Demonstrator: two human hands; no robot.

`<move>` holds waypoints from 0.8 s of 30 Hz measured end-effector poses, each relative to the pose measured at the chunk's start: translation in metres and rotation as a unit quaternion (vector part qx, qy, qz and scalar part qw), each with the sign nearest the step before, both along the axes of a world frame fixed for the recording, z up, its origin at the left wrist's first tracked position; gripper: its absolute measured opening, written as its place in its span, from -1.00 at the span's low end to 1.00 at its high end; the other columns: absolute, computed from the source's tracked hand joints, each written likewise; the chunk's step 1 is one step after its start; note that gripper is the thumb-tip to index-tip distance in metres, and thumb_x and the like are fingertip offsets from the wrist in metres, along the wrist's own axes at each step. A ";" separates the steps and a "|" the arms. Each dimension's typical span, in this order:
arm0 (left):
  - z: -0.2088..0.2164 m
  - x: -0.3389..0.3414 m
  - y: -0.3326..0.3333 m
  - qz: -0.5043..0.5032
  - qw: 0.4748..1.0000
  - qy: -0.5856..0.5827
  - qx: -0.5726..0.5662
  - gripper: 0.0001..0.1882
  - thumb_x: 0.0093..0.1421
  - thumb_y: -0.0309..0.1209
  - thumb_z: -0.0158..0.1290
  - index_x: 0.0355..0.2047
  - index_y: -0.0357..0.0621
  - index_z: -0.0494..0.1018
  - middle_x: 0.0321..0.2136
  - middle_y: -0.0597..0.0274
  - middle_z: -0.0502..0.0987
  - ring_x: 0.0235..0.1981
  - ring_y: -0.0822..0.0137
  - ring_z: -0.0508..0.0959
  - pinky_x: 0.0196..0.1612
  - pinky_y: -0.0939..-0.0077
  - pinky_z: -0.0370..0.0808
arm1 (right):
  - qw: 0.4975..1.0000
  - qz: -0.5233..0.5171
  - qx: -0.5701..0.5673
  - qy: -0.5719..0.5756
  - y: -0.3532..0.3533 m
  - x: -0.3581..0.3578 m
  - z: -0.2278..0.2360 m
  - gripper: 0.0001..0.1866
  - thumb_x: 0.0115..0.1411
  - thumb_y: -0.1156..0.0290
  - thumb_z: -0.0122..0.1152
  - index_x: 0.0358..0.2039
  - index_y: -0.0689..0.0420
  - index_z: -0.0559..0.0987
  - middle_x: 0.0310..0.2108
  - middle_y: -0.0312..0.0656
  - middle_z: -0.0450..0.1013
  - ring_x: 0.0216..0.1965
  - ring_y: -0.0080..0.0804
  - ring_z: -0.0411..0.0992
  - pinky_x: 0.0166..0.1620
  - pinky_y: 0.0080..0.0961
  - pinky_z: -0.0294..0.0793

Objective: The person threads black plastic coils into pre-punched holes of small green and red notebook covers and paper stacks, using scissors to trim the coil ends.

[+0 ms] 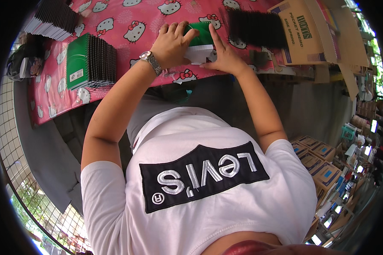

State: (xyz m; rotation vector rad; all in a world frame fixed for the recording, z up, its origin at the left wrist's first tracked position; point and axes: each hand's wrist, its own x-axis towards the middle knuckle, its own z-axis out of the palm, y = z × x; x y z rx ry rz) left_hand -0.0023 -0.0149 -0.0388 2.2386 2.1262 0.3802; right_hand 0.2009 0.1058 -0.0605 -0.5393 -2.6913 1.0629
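A small green-covered notebook stack [201,39], its white page edges facing me, lies on the table between my hands. My left hand [172,46], with a wristwatch [151,60] at its wrist, holds the left side, fingers over the cover and thumb low by the near edge. On the other side, my right hand [226,56] grips the right edge, its index finger stretched along it and its thumb at the near corner. How many notebooks lie between my hands is hidden. Left of my left arm stands a taller stack of green spiral notebooks [78,59] with black coils.
Another notebook stack [51,19] is at the far left, near a dark bag [19,59]. To the right lie a bundle of black spiral coils [257,29] and an open cardboard box [304,32]. A pink patterned cloth [127,51] covers the table; more cartons [321,165] sit lower right.
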 end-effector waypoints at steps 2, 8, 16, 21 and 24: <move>0.006 -0.001 0.000 0.006 1.000 0.002 -0.011 -0.04 -0.24 -0.16 0.46 0.20 0.14 0.23 0.24 -0.01 0.26 0.22 -0.06 0.33 0.24 0.00 0.27 | 0.999 -0.007 -0.033 -0.023 0.006 -0.007 0.011 0.50 -0.23 0.17 0.66 0.47 -0.20 -0.36 0.39 0.13 0.06 0.37 0.11 0.12 0.35 -0.18 0.20; 0.003 0.000 0.006 0.031 0.999 -0.007 -0.011 -0.02 -0.23 -0.13 0.46 0.22 0.15 0.21 0.22 -0.04 0.28 0.21 -0.09 0.35 0.21 -0.03 0.29 | 0.999 0.016 -0.029 0.012 0.028 -0.014 0.013 0.48 -0.20 0.30 0.63 0.47 -0.23 -0.39 0.32 0.12 0.21 0.29 0.06 0.27 0.31 -0.25 0.26; 0.002 0.008 0.006 0.056 0.998 -0.005 -0.009 0.00 -0.24 -0.12 0.47 0.22 0.16 0.21 0.21 -0.08 0.29 0.18 -0.10 0.38 0.17 -0.05 0.31 | 0.931 -0.181 -0.299 0.105 -0.011 0.011 -0.036 -0.01 0.03 0.44 0.50 0.37 0.21 0.08 0.00 -0.01 0.48 -0.04 -0.36 0.51 -0.03 -0.43 0.54; -0.002 0.005 0.007 0.048 0.999 -0.018 0.005 -0.01 -0.24 -0.12 0.46 0.22 0.17 0.21 0.21 -0.07 0.30 0.16 -0.09 0.38 0.16 -0.04 0.31 | 0.850 -0.267 -0.429 0.148 -0.037 0.014 -0.044 -0.55 0.14 0.44 0.41 -0.01 0.40 0.54 -0.29 -0.14 0.58 -0.29 -0.51 0.56 -0.20 -0.57 0.56; -0.001 0.002 0.007 0.047 0.999 -0.025 0.002 -0.02 -0.22 -0.12 0.46 0.22 0.17 0.21 0.21 -0.05 0.30 0.16 -0.08 0.38 0.17 -0.04 0.30 | 0.907 -0.267 -0.300 0.125 -0.035 0.012 -0.039 -0.63 0.15 0.44 0.40 -0.10 0.39 0.59 -0.35 -0.15 0.60 -0.33 -0.51 0.57 -0.24 -0.56 0.56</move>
